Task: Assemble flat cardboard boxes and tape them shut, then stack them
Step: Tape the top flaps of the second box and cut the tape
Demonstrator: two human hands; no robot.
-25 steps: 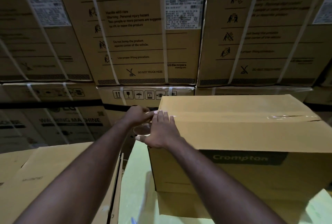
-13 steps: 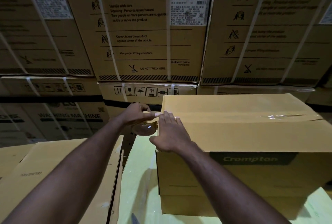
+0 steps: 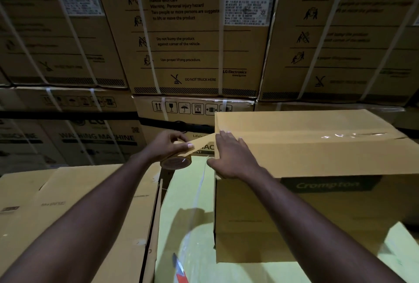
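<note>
An assembled brown Crompton box [image 3: 317, 162] stands in front of me on a pale green surface [image 3: 190, 203]. Clear tape runs along its top seam. My right hand [image 3: 231, 155] lies flat on the box's top left corner, fingers straight, pressing the tape end down. My left hand [image 3: 167, 144] grips a tape roll [image 3: 176, 162] just left of the box, thumb on the roll. A strip of tape [image 3: 201, 143] stretches taut from the roll to the box's corner.
Flat cardboard [image 3: 74, 210] lies at the lower left. A wall of large strapped appliance cartons [image 3: 195, 33] rises close behind the box. A red-handled object [image 3: 180, 270] lies on the green surface near the bottom edge.
My left hand has pulled the roll away to the left, drawing out a longer strip of tape. My right hand has stayed on the box corner.
</note>
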